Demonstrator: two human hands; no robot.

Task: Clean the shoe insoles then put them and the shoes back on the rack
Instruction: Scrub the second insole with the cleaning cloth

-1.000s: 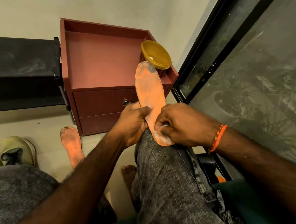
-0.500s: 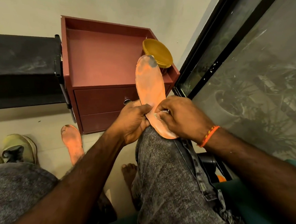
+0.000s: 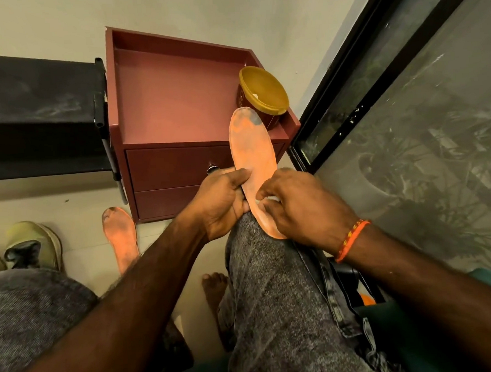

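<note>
Left hand (image 3: 222,200) grips the orange insole (image 3: 252,153) at its edge on the knee; right hand (image 3: 303,208) pinches a white wipe (image 3: 272,199) against it.

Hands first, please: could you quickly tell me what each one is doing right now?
Left hand: grips the edge of the orange insole resting on the knee.
Right hand: pinches a white wipe against that insole.

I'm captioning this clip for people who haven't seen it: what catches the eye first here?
The orange insole propped on the person's knee, its toe end grey with dirt. The left hand grips its edge while the right hand pinches a small white wipe against it. A second insole lies on the floor by the red cabinet, which bears a yellow-lidded tub.
</note>
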